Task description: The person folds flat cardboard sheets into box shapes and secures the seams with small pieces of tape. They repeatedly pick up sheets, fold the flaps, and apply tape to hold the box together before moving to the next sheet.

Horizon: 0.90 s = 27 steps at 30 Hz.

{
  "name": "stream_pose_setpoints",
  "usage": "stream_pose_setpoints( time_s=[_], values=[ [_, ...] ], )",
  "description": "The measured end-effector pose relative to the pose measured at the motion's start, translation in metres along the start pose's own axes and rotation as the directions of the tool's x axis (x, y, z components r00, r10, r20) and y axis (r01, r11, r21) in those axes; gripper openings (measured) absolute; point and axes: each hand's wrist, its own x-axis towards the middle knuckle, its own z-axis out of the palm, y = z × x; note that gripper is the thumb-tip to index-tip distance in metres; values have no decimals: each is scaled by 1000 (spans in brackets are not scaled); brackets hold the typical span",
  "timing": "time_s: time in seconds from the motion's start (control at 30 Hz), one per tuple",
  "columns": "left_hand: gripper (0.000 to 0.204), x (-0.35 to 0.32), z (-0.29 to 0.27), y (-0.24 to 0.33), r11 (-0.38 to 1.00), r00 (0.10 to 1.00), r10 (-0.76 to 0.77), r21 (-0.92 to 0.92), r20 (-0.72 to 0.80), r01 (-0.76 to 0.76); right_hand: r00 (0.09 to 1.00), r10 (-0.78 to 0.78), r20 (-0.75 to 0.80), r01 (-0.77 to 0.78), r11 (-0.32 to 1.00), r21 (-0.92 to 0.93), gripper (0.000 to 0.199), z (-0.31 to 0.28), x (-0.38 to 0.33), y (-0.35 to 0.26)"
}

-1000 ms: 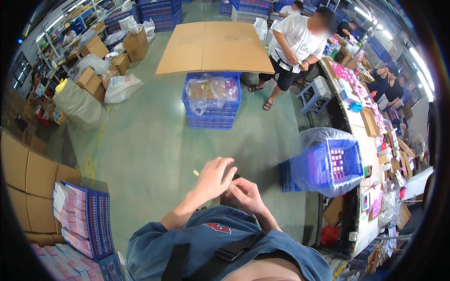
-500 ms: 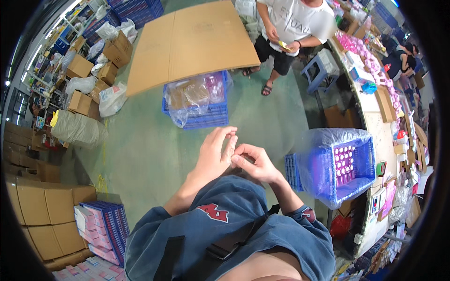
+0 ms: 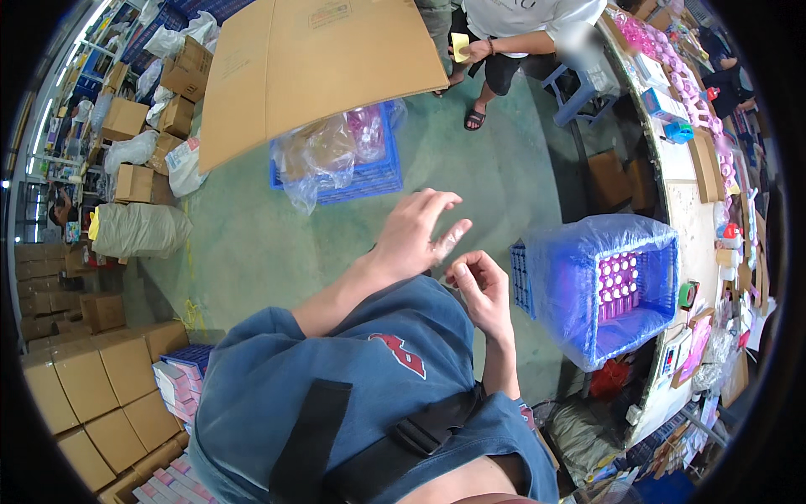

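Note:
My left hand (image 3: 417,233) is raised in front of my body, fingers bent loosely and thumb apart, with nothing visible in its grasp. A pale shine shows on its thumb; I cannot tell what it is. Just below and to the right, my right hand (image 3: 484,290) has thumb and fingertips pinched together. Whatever may be between them is too small to make out. The two hands are close but apart. To the right stands a blue crate (image 3: 663,252) lined with clear plastic film (image 3: 558,269), holding pink bottles (image 3: 619,287) with white caps.
A large cardboard sheet (image 3: 311,76) lies over a blue crate (image 3: 361,186) ahead. Beyond it a person (image 3: 525,38) holds a yellow item (image 3: 459,48). A long worktable (image 3: 684,244) runs along the right, by a blue stool (image 3: 579,97). Stacked cartons (image 3: 117,370) stand at left.
My hands have come apart from touching each other; the left has risen, the right has moved rightward. The view has shifted. The other person now holds the yellow item out to one side.

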Motion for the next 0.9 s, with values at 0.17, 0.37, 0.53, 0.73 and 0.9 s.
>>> stream_pose_setpoints(
  time_s=[0.17,0.37,0.53,0.73,0.9],
  values=[
    [29,59,32,3,981,961,136,-169,240,-96,996,6,-86,-19,989,-146,20,-18,32,-18],
    [34,140,47,2,940,925,233,-312,302,-135,985,-51,-166,45,998,-41,23,-41,77,-50],
    [47,188,45,-13,909,899,226,-413,375,-56,995,5,-95,6,993,118,26,-45,120,-72],
    [51,227,45,-44,845,733,534,-257,421,-468,965,116,-236,-95,990,101,30,-29,144,-73],
    [58,241,49,-53,761,671,649,-322,359,-563,944,74,-323,-67,997,34,31,-22,156,-73]
  ],
)
